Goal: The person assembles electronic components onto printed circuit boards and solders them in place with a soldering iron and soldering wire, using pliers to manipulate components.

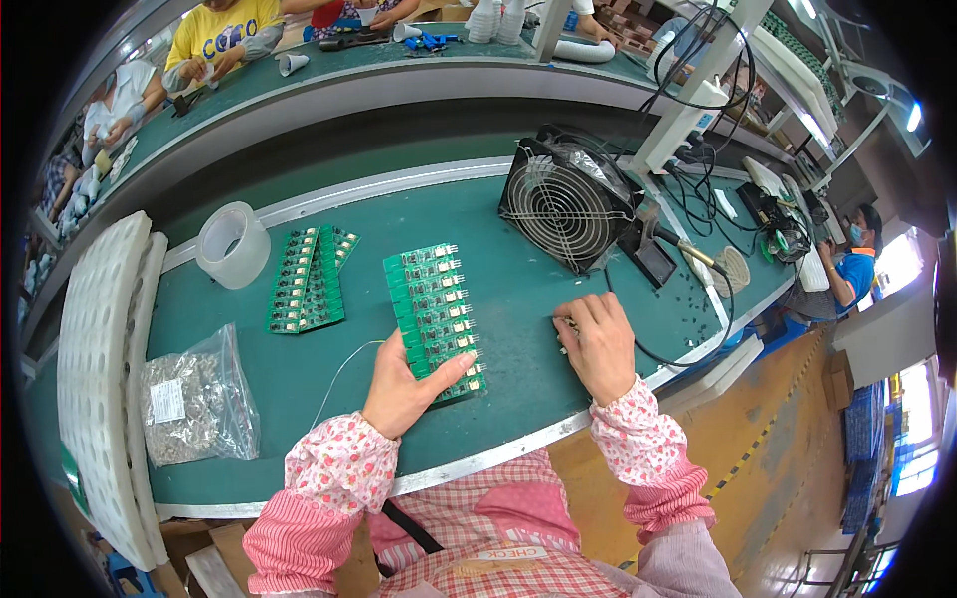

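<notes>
My left hand (409,384) grips the lower end of a green circuit board panel (424,304), the thumb lying across its face. The panel is a strip of several small boards, with pale components and metal pins along its right edge. It is tilted above the green work mat. To the right, my right hand (600,347) is lowered to the mat with its fingers curled and pressed together. Tiny light-coloured bits show beside its fingertips; what the fingers hold is hidden. More green panels (307,279) lie overlapping on the mat beyond my left hand.
A black fan (558,204) with a wire grille stands at the back, beside a soldering iron (693,249) and its cable. On the left are a clear tape roll (233,245), a bag of small metal parts (199,399) and white foam trays (105,369). Other people work beyond.
</notes>
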The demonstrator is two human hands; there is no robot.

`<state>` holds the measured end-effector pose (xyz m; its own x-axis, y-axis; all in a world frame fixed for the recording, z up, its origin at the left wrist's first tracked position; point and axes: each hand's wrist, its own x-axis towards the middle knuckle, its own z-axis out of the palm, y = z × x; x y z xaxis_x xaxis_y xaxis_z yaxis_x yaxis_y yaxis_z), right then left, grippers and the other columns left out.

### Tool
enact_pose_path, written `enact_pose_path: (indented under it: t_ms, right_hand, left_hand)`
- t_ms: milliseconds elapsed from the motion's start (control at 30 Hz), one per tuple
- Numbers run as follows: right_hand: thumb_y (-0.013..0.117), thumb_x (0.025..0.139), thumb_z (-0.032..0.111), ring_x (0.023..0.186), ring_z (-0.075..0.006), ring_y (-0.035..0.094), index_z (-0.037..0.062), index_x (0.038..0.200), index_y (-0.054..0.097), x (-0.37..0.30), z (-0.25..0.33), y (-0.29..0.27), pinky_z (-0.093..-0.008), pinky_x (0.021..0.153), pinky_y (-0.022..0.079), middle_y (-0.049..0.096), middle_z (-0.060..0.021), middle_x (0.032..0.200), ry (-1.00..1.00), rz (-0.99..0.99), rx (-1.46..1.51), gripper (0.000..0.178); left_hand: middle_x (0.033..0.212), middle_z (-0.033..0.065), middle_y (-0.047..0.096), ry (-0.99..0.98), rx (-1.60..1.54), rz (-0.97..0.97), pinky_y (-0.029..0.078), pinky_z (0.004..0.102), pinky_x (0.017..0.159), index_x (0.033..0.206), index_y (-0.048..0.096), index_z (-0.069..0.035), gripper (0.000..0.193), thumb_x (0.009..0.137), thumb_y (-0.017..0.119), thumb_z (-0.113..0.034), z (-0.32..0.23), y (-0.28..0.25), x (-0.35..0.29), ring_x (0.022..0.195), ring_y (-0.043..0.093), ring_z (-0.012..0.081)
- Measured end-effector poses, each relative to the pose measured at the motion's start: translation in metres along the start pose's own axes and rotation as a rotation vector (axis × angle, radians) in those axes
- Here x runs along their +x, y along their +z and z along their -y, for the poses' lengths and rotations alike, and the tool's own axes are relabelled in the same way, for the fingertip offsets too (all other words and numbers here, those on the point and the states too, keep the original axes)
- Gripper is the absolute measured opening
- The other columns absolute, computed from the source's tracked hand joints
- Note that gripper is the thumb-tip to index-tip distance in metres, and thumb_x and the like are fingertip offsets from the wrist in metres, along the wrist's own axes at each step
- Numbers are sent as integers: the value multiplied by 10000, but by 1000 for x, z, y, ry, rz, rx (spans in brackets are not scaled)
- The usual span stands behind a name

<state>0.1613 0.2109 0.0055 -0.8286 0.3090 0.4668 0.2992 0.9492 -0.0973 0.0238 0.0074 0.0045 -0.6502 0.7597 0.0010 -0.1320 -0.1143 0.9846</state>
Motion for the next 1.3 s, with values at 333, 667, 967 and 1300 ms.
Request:
enact_pose_path:
  t_ms: [333,667,967,1300]
  right_hand:
    - [630,878,85,823,-113,604,-24,949,587,-13,57,-14,-238,747,515,638,-71,934,606,284,1447,137]
    - [610,896,129,832,-129,593,-14,955,573,-17,83,5,-288,722,552,595,-73,907,779,344,1810,159]
    - [605,898,113,825,-150,621,-14,932,555,-19,82,3,-288,730,557,606,-93,904,766,347,1773,141]
    - [586,905,74,815,-138,610,-6,931,495,-23,102,16,-275,769,531,600,-93,899,630,46,1699,124]
  left_hand:
    - [966,51,647,28,-110,-80,510,264,751,1070,563,-4,306,805,707,-62,6,1,4,853,614,105]
    - [925,45,651,157,46,-157,508,245,717,1045,563,0,290,799,709,-47,2,5,-3,820,617,92]
    - [922,45,649,178,42,-154,510,237,706,1035,566,6,289,790,713,-32,3,6,-5,807,612,86]
    - [929,60,649,195,-36,-207,528,242,704,1047,550,13,307,783,705,5,0,11,-10,804,628,102]
